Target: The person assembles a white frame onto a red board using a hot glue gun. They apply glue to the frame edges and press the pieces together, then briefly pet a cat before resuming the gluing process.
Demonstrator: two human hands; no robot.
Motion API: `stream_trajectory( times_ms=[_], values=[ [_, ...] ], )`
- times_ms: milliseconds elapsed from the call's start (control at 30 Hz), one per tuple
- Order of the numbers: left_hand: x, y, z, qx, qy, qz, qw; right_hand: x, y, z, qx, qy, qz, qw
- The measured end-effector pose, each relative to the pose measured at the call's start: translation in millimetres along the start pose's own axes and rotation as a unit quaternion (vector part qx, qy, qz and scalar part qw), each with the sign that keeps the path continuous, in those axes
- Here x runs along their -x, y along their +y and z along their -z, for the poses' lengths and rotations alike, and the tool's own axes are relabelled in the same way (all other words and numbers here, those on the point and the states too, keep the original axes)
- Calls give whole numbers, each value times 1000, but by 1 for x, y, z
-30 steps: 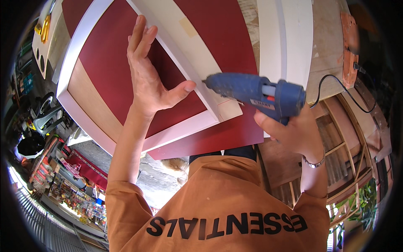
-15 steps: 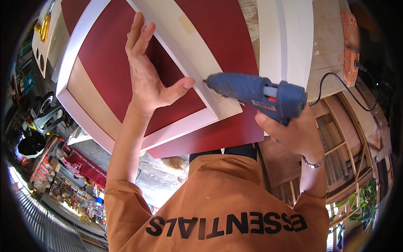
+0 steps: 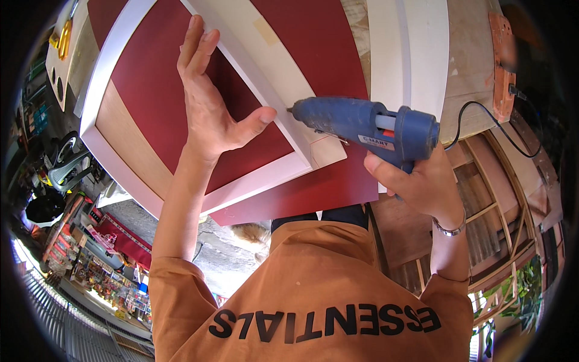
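Head view: two bare hands at a red-and-white panel.
Left hand point(image 3: 211, 114): fingers spread wide, flat on the red panel point(image 3: 157, 84), upper left of frame.
Right hand point(image 3: 416, 181): fingers wrapped around the blue glue gun point(image 3: 368, 123), centre right.
Nozzle: at the white frame strip point(image 3: 271, 78), just beside the left thumb.

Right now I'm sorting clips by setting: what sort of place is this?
Probably a small carpentry or furniture workshop. The right hand holds a blue glue gun at a white-framed red panel, the left hand lies on it, and bare wooden frames stand nearby.
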State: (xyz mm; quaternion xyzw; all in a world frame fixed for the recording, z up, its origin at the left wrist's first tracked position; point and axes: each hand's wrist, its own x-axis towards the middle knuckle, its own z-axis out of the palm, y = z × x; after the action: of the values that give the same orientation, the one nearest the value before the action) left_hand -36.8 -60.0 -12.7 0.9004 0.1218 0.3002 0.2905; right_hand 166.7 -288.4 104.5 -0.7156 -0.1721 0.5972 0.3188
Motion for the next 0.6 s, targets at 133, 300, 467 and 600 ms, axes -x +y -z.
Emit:
stream_trajectory(
  times_ms=[133, 300, 467, 600],
  values=[
    [0, -1, 0, -8, -1, -8, 1000, 14, 15, 6, 34, -1, 2, 999],
    [0, 0, 1, -1, -18, -4, 1000, 26, 31, 11, 2, -25, -13, 1000],
    [0, -1, 1, -16, -15, -8, 1000, 13, 19, 4, -4, -9, -3, 1000],
    [2, 1, -1, 5, -11, -8, 1000, 14, 19, 5, 16, -10, -37, 999]
  ],
)
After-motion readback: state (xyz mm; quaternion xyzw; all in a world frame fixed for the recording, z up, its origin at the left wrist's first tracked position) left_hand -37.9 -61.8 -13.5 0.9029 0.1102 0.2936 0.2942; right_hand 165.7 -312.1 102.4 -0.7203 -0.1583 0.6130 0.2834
